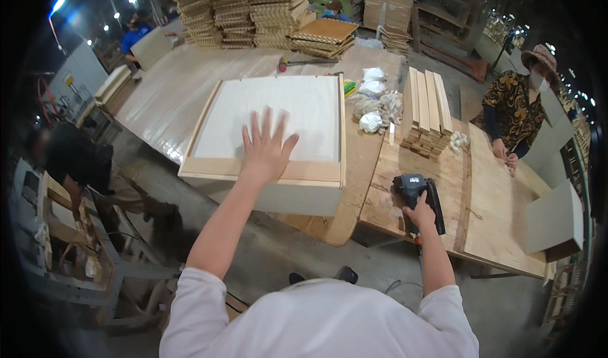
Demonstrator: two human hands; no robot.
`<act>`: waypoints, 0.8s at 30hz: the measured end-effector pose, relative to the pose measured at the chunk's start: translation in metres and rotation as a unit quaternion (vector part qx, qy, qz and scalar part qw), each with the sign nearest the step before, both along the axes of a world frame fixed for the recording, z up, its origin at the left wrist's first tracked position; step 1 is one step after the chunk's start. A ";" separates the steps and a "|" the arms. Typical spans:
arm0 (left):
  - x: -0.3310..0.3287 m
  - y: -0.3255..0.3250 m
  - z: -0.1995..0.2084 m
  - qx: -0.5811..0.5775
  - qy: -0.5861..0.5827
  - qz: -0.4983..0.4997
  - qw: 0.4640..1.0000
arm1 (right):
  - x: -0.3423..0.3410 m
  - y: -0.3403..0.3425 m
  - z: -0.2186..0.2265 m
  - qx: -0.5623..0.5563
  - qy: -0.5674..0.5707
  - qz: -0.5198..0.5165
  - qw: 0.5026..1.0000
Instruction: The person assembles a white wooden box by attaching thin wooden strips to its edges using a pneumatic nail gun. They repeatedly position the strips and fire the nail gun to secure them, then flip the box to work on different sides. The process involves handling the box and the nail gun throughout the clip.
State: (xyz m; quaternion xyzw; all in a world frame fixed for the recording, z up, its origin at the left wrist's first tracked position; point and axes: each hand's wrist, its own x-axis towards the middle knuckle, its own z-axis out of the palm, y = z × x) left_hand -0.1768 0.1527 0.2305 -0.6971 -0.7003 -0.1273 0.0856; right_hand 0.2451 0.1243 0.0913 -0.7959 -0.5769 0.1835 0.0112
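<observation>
A wooden drawer-like box (269,117) with pale wood edges and a white panel sits in front of me at the table's near edge. My left hand (266,155) is open, fingers spread and slightly blurred, over the panel and the box's near rail. Whether the fingertips press on the panel I cannot tell. On the wooden bench to the right, my right hand (421,213) is closed on the handle of a black and grey nail gun (410,184). The gun lies at the bench's near side, and a hose runs down from it.
Wood strips (427,108) are stacked beyond the nail gun, beside white plastic bags (372,88). A hammer (297,63) lies behind the box. Bundled slats (247,12) rise at the back. A masked co-worker (522,104) stands at right; another person (76,161) bends at left.
</observation>
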 end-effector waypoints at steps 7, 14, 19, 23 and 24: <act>0.025 -0.005 0.013 -0.021 0.007 0.011 1.000 | 0.029 0.010 -0.025 0.029 0.025 0.014 0.999; 0.034 -0.033 0.001 0.118 -0.095 0.000 0.988 | 0.045 -0.004 0.078 0.101 0.659 0.069 0.742; 0.043 -0.031 -0.004 0.176 -0.141 -0.020 0.974 | 0.026 0.008 0.080 0.079 0.666 0.150 0.727; 0.042 -0.028 0.001 0.204 -0.108 -0.045 0.972 | -0.012 0.005 0.053 -0.012 0.813 0.145 0.564; 0.042 -0.026 0.001 0.205 -0.112 -0.044 0.971 | -0.023 0.006 0.046 -0.041 0.845 0.156 0.510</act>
